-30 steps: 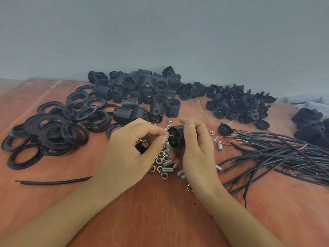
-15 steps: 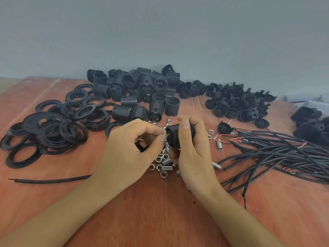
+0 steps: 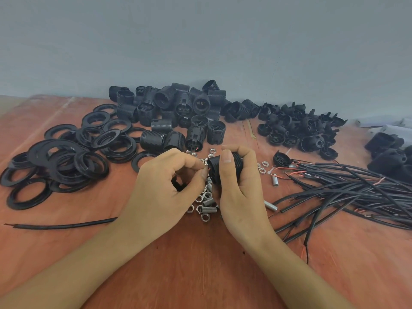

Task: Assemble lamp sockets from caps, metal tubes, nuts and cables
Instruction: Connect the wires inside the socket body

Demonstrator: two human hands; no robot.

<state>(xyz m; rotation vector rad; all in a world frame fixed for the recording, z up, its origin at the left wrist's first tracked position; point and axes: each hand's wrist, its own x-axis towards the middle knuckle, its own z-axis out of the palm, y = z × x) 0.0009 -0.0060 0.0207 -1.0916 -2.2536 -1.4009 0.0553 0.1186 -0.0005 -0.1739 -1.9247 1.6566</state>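
My right hand (image 3: 238,186) grips a black threaded socket body (image 3: 214,170) above the table's middle, thumb across its front. Thumb and forefinger of my left hand (image 3: 169,186) pinch a thin red wire end (image 3: 206,170) right at the socket's left face. A black cable (image 3: 60,225) runs out from under my left wrist across the table to the left. Below my hands lies a heap of silver nuts and threaded metal tubes (image 3: 206,202). Black caps (image 3: 296,128) are piled at the back right.
Black ring collars (image 3: 66,152) cover the left of the wooden table (image 3: 200,264). Threaded socket bodies (image 3: 178,112) are heaped at the back against the grey wall. A bundle of black cables (image 3: 345,192) spreads on the right, with assembled sockets (image 3: 388,152) at the far right edge.
Both hands lifted slightly and turned the socket, so its open face now points left toward my left fingertips. The pinch on the wire stays at the socket.
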